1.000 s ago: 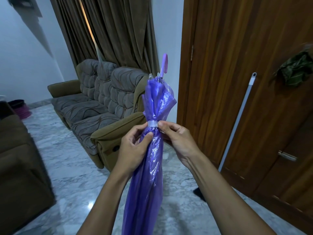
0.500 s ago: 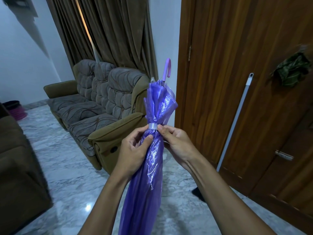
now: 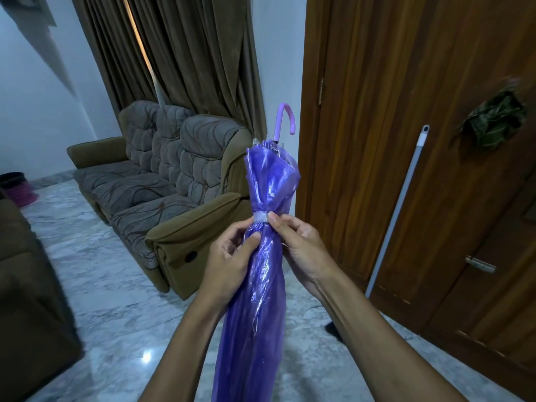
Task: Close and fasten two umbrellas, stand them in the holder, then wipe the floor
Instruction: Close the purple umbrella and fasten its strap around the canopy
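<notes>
Marble floor | left grip holds purple umbrella | right grip pinches its white strap

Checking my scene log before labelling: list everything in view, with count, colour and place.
umbrella: one, purple, folded, centre, hooked handle up
strap: one, whitish, wrapped round the umbrella's canopy
sofa: one, grey-patterned with olive arms, left of centre, before the curtains
second seat: one, dark brown, left edge
curtains: brown, behind the sofa
container: one, black and pink, on the floor far left
floor: pale marble
doors: brown wood, right
pole: one, pale grey, leaning on the doors
cloth: one, green, hanging on the doors, upper right
left hand: grips the umbrella below the strap
right hand: pinches at the strap
</notes>
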A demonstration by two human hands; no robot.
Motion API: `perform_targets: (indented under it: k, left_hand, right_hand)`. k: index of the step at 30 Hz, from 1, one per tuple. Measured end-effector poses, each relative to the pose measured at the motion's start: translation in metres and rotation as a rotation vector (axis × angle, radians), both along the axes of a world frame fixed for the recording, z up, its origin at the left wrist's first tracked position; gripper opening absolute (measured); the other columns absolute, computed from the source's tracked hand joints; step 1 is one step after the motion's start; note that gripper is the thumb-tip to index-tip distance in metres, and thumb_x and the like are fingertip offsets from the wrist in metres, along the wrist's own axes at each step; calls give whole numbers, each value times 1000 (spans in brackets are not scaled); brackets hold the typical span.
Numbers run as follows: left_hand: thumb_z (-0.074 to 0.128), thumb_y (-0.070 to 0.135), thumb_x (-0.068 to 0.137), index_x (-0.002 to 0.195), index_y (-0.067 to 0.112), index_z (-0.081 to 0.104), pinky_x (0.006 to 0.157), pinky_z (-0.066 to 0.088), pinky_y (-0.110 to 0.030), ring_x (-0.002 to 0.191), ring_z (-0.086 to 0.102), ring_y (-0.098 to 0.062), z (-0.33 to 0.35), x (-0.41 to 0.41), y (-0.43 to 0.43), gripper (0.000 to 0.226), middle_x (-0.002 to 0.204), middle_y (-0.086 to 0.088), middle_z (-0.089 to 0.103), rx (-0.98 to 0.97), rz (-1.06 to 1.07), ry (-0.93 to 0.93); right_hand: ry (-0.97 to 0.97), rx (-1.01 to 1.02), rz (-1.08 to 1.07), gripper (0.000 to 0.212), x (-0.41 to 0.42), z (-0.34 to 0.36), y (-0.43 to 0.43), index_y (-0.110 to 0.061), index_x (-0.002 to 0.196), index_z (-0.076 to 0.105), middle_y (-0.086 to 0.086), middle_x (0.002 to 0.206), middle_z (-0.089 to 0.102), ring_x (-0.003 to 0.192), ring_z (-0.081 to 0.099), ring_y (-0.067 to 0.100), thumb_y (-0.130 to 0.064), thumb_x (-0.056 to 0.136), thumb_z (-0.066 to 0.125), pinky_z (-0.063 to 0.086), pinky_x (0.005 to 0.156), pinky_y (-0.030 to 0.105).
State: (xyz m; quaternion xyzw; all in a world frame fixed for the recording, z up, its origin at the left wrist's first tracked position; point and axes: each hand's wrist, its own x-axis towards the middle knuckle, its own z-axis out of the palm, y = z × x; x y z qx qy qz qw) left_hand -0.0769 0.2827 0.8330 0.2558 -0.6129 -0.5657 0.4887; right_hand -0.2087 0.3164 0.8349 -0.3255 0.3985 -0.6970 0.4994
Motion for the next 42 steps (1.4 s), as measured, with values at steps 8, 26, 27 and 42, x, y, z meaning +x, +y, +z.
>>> perform_targets:
  k: [8, 26, 27, 42]
  left_hand:
    - [75, 3, 80, 114, 20, 66, 81, 52, -18, 98, 69, -11, 5, -2, -1, 38, 106, 2, 74, -40, 4, -100]
    - [73, 7, 83, 114, 18, 68, 84, 53, -19, 97, 70, -7, 6, -9, 5, 33, 102, 6, 75, -121, -3, -158]
    - [73, 7, 84, 113, 18, 68, 84, 53, -19, 96, 70, -7, 6, -11, 7, 32, 102, 6, 75, -128, -11, -158]
    - [76, 9, 81, 112, 21, 65, 70, 52, -14, 84, 71, -4, 2, -82, 41, 35, 100, 1, 73, 7, -368, -119]
  right_hand:
    - [12, 15, 52, 8, -7, 7, 8, -12, 98, 67, 7, 90, 75, 76, 71, 15, -18, 92, 65, 55, 66, 23]
    - [50, 16, -183, 17, -4, 0, 14, -14, 105, 61, 7, 96, 77, 89, 72, 19, -10, 90, 69, 56, 83, 31]
    - [55, 20, -205, 18, -3, -1, 15, -15, 104, 60, 7, 95, 77, 89, 72, 18, -10, 90, 69, 55, 83, 32]
    - [221, 162, -479, 32, -63, -9, 108, -18, 128, 58, -3, 108, 72, 95, 69, 7, -23, 96, 58, 53, 70, 16]
